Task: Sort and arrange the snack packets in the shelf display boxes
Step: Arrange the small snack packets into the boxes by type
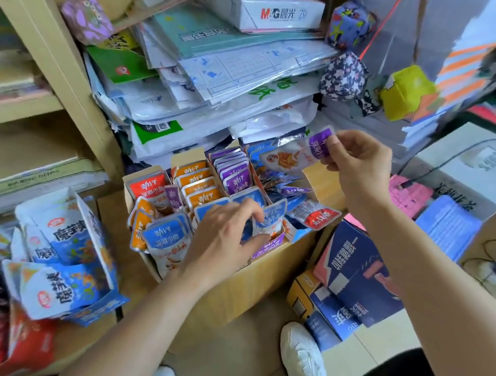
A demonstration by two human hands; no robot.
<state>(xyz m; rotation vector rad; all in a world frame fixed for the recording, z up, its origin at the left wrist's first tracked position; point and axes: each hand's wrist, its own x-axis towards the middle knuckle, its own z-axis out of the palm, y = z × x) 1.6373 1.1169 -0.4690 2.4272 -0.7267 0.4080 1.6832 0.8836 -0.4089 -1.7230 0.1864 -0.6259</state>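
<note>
Purple-topped, the snack packet (pixel 301 152) hangs above the back right corner of the cardboard box (pixel 231 291). It is pinched at its purple end by the fingers (pixel 334 144) of the right hand (pixel 359 164). At the front of the box the left hand (pixel 224 239) reaches in. Its thumb and fingers are closed on a blue packet (pixel 271 220), which stands upright among others of its colour.

Inside the box the packets stand in rows. Orange packets (pixel 199 186) fill the middle, purple packets (pixel 233 168) stand just to their right, and a red packet (pixel 148 186) leans at the left wall. Loose packets (pixel 316 214) lie heaped in the right part of the box.

Behind the box rises a stack of papers (pixel 220 74) and plastic sleeves. Left of the box sits a display carton (pixel 88 221) of larger blue and white bags. Right of the box, on the floor, lie dark blue cartons (pixel 350 274). In front of the box is a white shoe (pixel 303 360).
</note>
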